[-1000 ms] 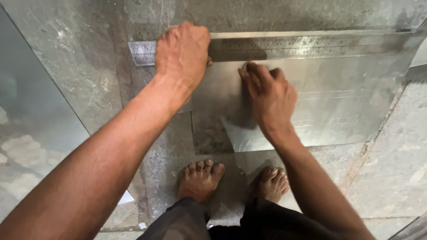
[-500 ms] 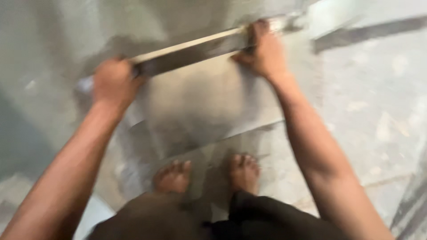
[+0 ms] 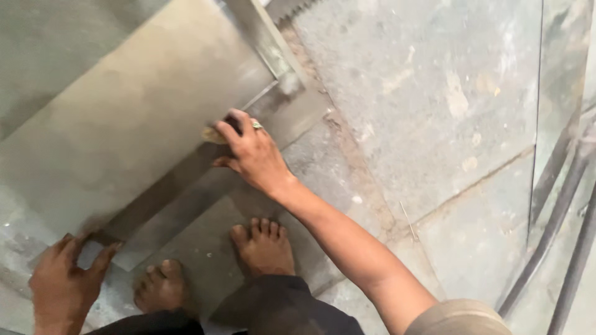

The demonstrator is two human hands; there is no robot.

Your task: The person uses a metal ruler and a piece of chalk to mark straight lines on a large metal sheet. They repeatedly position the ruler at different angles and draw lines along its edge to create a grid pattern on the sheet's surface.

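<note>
A large dull metal sheet lies on the stone floor in front of me. A dark straightedge runs slantwise across its near edge, between my two hands. My left hand pinches the strip's lower-left end. My right hand, with a ring on one finger, grips the upper-right end, fingers curled over a small tan object that I cannot identify. My bare feet stand on the sheet's near part, just below the strip.
A lighter metal bar slants down from the top edge to the sheet's right corner, with a toothed edge beside it. Thin dark rods lean along the right side. The worn stone floor spreads to the right.
The view has swung to the right. The straightedge, level across the sheet a second ago, now slants from lower left to upper right. My hands have moved much further apart along it.
</note>
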